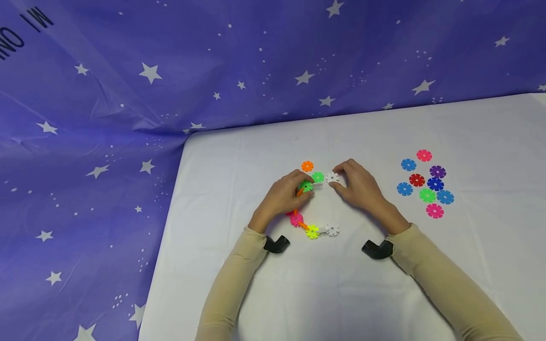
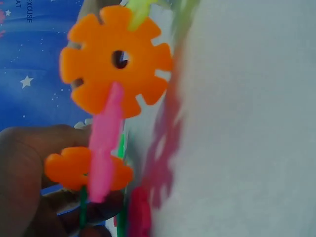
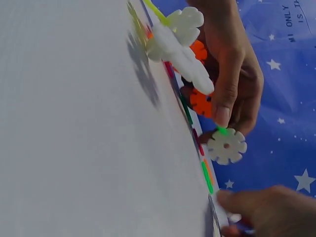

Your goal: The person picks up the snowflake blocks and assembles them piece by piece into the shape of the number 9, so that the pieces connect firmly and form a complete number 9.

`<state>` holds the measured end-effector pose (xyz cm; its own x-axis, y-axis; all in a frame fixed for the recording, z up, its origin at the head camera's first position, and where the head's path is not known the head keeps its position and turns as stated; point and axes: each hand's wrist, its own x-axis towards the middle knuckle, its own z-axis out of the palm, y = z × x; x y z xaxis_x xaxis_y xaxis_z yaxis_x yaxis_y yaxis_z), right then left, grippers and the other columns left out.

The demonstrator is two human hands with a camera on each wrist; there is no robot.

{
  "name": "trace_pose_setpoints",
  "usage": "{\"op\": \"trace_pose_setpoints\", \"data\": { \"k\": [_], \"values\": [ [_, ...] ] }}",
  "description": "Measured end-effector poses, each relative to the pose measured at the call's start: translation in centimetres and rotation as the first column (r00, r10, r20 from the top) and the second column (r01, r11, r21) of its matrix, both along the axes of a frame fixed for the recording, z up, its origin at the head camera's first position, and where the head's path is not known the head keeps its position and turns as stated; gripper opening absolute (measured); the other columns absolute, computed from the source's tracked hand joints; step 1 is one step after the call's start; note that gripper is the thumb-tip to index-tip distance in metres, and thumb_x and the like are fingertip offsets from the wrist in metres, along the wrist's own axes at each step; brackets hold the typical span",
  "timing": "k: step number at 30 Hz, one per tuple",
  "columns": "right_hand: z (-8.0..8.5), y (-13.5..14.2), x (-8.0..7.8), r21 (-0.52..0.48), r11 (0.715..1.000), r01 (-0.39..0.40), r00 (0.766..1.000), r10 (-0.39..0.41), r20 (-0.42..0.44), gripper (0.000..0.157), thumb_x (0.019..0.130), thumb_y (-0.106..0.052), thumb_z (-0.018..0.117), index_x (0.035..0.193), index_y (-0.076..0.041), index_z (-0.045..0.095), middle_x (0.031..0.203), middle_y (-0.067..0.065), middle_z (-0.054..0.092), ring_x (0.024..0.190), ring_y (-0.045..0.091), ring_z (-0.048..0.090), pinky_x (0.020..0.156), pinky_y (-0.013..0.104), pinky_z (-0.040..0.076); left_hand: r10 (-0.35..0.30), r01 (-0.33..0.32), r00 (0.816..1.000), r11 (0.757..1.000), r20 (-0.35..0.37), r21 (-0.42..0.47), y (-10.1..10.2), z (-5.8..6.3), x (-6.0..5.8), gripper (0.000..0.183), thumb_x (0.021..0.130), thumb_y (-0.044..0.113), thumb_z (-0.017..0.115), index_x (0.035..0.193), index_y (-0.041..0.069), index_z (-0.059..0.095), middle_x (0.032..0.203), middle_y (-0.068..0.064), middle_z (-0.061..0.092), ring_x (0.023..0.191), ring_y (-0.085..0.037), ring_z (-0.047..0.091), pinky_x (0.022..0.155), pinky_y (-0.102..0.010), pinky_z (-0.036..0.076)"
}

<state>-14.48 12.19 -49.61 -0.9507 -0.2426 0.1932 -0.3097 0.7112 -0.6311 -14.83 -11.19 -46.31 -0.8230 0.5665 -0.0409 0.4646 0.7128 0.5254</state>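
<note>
Beyond the counter's (image 1: pixel 490 137) far edge hangs a starry backdrop (image 1: pixel 273 76) lettered "EXCUSE" and "MI ONLY". Right of the far-left corner, the left hand (image 1: pixel 283 194) has its fingers pinching a linked chain (image 1: pixel 296 219) by its green disc (image 1: pixel 306 187), apparently steadying it. Loose discs (image 1: pixel 416 180) lie farther right, presumably within reach. Between, the right hand's (image 1: pixel 360 184) fingers pinch a white disc (image 1: pixel 332 177) by its rim, likely exposing its notches.

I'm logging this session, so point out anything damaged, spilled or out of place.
Nothing stands out. The linked chain in the left hand and the white disc in the right hand show no visible damage, and the loose discs lie flat on the table.
</note>
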Motion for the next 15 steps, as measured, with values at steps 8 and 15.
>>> {"op": "trace_pose_setpoints", "data": {
  "k": [8,15],
  "values": [
    [0.60,0.39,-0.02,-0.384,0.923,-0.008,0.955,0.121,0.272,0.032,0.090,-0.013,0.071,0.119,-0.003,0.060,0.081,0.009,0.067,0.063,0.012,0.053,0.057,0.020,0.044,0.017,-0.020,0.999,0.994,0.028,0.104,-0.15,-0.34,-0.27,0.025,0.094,0.027,0.066,0.115,0.013,0.066,0.102,0.001,0.066,0.077,-0.013,0.055,0.070,-0.026,0.045],
    [0.68,0.78,0.04,-0.468,0.883,-0.034,0.906,0.225,0.358,0.030,0.094,-0.010,0.064,0.123,-0.002,0.059,0.088,0.015,0.069,0.064,0.017,0.057,0.056,0.023,0.047,0.006,-0.017,0.997,0.987,0.071,0.159,-0.29,-0.16,-0.34,0.026,0.094,0.028,0.066,0.115,0.012,0.065,0.097,0.001,0.064,0.071,-0.012,0.048,0.066,-0.022,0.039]
  ]
}}
